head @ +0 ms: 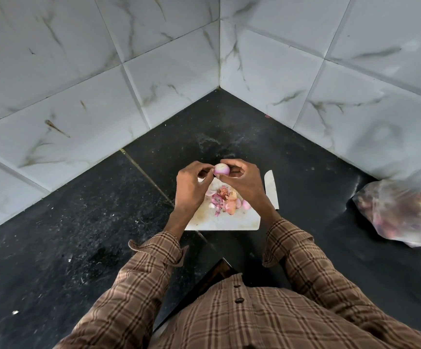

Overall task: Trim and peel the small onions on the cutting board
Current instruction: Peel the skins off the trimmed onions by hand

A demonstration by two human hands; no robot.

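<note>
Both hands, left hand (191, 183) and right hand (244, 180), pinch one onion (222, 169) above the cutting board (229, 221).

Both hands pinch one small onion (222, 169) above the cutting board (225, 222): left hand (190, 187), right hand (246, 183). Peels (223, 199) litter the board; a knife (271, 188) lies just right.

Home kitchen corner: dark stone surface (83, 222) against marble-patterned wall tiles (53, 71), white cutting board (224, 222) with onion peels (220, 200), knife (271, 188), bag of onions (403, 212).
</note>
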